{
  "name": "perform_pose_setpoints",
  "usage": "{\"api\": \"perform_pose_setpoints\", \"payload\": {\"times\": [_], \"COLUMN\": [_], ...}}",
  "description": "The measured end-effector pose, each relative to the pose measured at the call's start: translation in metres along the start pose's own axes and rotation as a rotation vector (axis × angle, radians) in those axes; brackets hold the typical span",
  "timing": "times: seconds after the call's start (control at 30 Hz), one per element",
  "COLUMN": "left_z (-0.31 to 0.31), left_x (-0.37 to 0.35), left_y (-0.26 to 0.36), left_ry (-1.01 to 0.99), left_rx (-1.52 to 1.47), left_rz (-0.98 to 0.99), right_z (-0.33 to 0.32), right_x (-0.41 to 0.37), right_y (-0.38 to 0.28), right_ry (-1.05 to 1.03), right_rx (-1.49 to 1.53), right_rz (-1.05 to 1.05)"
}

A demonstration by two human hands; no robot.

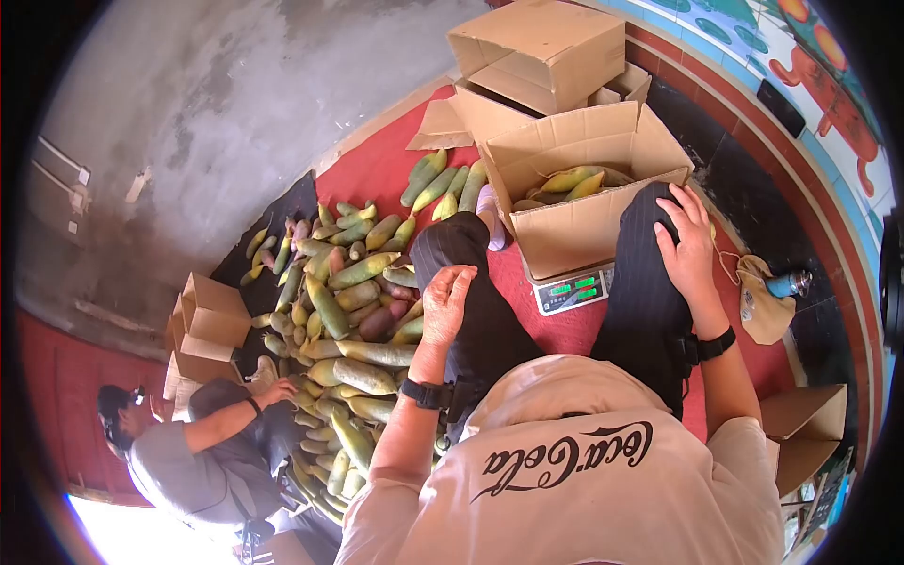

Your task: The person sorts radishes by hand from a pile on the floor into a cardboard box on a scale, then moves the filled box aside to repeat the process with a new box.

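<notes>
My left hand (447, 303) is above my left thigh, beside the pile of green radishes (363, 271). Its fingers are curled together, and nothing shows in them. On my right knee rests my right hand (687, 243), fingers spread and holding nothing. Between my legs an open cardboard box (565, 235) sits on a digital scale (572, 293) with lit green displays. Several radishes (586, 185) lie inside that box, partly hidden by its front wall.
A co-worker (193, 452) sits at the left, one hand reaching to the pile. Stacked cardboard boxes (541, 47) stand behind the scale, others (209, 315) at the left. A cloth bag (761, 306) with a bottle (789, 284) lies right; another box (805, 424) is beside me.
</notes>
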State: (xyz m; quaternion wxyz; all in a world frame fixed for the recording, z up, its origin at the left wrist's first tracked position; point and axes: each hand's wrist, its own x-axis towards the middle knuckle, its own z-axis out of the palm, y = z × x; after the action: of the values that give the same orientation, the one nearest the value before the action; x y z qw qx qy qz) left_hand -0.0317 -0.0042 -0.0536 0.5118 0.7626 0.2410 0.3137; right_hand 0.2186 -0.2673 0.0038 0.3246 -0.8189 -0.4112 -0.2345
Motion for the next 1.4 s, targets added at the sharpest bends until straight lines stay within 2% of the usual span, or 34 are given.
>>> {"api": "perform_pose_setpoints", "payload": {"times": [0.33,0.63,0.77,0.83,0.97,1.03,1.07,1.1,1.13,1.17,1.2,1.23,1.27,1.3,1.4], "left_z": [0.011,0.021,0.030,0.034,0.039,0.041,0.040,0.039,0.040,0.039,0.039,0.038,0.035,0.036,0.032], "left_x": [0.008,0.041,0.053,0.056,0.055,0.054,0.053,0.054,0.053,0.052,0.051,0.051,0.051,0.051,0.049], "left_y": [-0.010,0.009,0.010,0.013,0.012,0.009,0.006,0.004,0.005,0.004,0.007,0.008,0.005,0.007,0.005], "left_ry": [0.035,-0.082,-0.104,-0.109,-0.144,-0.117,-0.129,-0.132,-0.107,-0.090,-0.087,-0.086,-0.087,-0.075,-0.053], "left_rx": [-0.067,-0.141,-0.138,-0.103,-0.051,-0.038,-0.019,-0.001,0.003,0.000,-0.016,-0.033,-0.035,-0.034,-0.058], "left_rz": [-0.068,-0.257,-0.277,-0.304,-0.253,-0.244,-0.233,-0.219,-0.216,-0.238,-0.233,-0.230,-0.227,-0.237,-0.223], "right_z": [-0.008,-0.019,-0.045,-0.060,-0.122,-0.161,-0.183,-0.201,-0.219,-0.232,-0.243,-0.247,-0.255,-0.255,-0.253], "right_x": [0.003,-0.009,-0.038,-0.070,-0.158,-0.228,-0.234,-0.268,-0.315,-0.318,-0.402,-0.440,-0.471,-0.496,-0.489], "right_y": [-0.006,0.005,0.032,0.068,0.145,0.189,0.176,0.187,0.204,0.193,0.236,0.252,0.276,0.284,0.295], "right_ry": [-0.053,-0.058,-0.071,-0.009,0.012,0.091,0.050,0.020,-0.010,-0.084,-0.017,0.104,-0.815,-0.700,-0.507], "right_rx": [0.074,0.147,0.109,-0.146,-0.548,-0.936,-1.019,-1.111,-1.189,-1.062,-1.045,-0.835,-1.062,-1.078,-0.918], "right_rz": [-0.034,-0.007,0.163,0.247,0.655,0.678,0.937,1.072,1.109,1.427,1.376,1.443,1.229,1.047,0.992]}}
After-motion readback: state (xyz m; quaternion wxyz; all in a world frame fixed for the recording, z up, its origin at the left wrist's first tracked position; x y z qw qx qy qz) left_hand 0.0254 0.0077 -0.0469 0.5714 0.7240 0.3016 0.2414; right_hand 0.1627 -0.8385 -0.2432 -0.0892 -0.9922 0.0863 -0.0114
